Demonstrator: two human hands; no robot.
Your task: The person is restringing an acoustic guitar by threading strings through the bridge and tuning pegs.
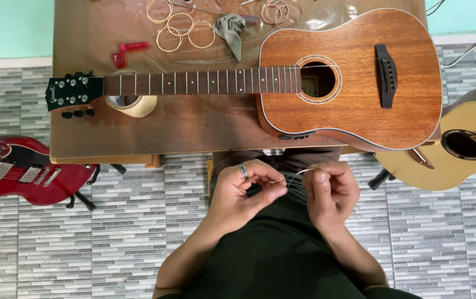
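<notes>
Far left, a red electric guitar (22, 173) lies on the grey tiled floor (138, 232), partly cut by the frame edge. Above it a brown wooden table (193, 127) spans the top of the view. On the table's left sits a red string winder (126, 52), and below it a roll of cream tape (133, 104) props the neck of a mahogany acoustic guitar (354, 83), whose black headstock (73, 94) sticks out past the table's left edge. No strings visible on the neck. Behind the neck, several coiled strings (180, 27) lie loose, next to a crumpled grey cloth (231, 30), with more coils (281, 11) just right of it. Below the table, over the person's dark lap, the left hand (243, 194), ring on one finger, pinches closed on a thin wire guitar string (298, 174) between thumb and fingertips. The string arcs a short way right to the right hand (332, 194), whose thumb and index finger are also pressed together on it. Both hands close together, nearly touching, well clear of the table. String is fine and hard to trace past the fingers. Far right, a pale yellow acoustic guitar (464, 144) sits beside the table, partly under the mahogany body.
</notes>
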